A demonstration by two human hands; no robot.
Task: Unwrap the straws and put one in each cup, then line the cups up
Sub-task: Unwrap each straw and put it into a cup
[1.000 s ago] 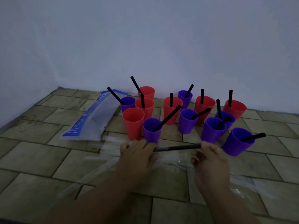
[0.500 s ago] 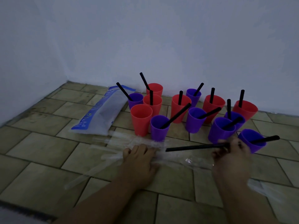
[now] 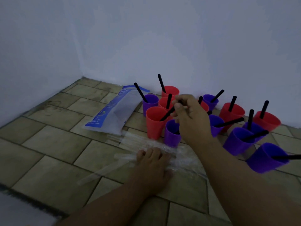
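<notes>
The straw (image 3: 167, 114) pinched in the right hand (image 3: 190, 118) is black; the cup (image 3: 154, 122) it dips into is red. Just beside that hand stands a purple cup (image 3: 171, 134). The cups beyond it are red or purple, holding black straws. Clear wrappers (image 3: 130, 141) lie under the left hand (image 3: 153, 165). The bag (image 3: 114, 115) is white with blue print. The floor (image 3: 57, 144) is tan tile with dark joints.

Red and purple cups (image 3: 236, 142) stood packed together near the wall (image 3: 162, 46), their black straws (image 3: 231, 122) slanting across the narrow gaps between them. A blue-and-white bag (image 3: 112, 115) blocked their left side. Tiled floor (image 3: 53, 141) lay open farther left; clear wrappers (image 3: 143, 141) littered the front.
</notes>
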